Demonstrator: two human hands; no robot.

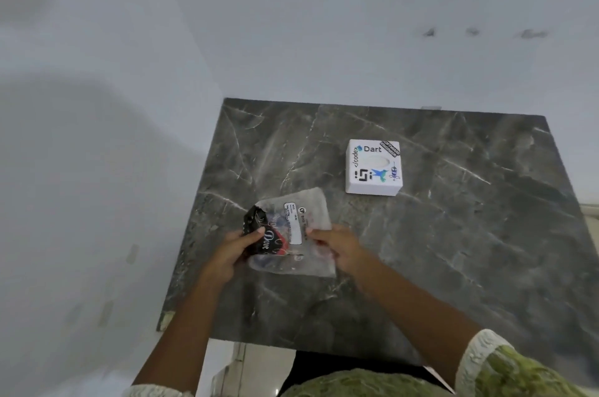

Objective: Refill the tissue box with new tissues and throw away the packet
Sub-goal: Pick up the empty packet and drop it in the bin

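We hold a thin, crinkly clear plastic tissue packet [293, 234] just above the dark marbled desk [453, 234], left hand [231, 250] fingers pinching its black printed end, right hand [337, 246] fingers gripping the opposite edge. It looks light, soft and slippery, best gripped at the edges; the white square sticker-covered tissue box [373, 167] sits apart, farther back.

Much of the packet's print and the wall marks cannot be read.

The small label on the clear packet [293, 231] is too blurred to read, and the left hand [233, 250] and right hand [337, 249] cover its near corners, so each grip's fingertips are partly hidden. The dark wrapper [259, 231] shows only part of its lettering. Dark smudges on the wall [324, 23] stay unidentifiable. The surface [453, 250] is cut off below by the person's sleeve [505, 367].
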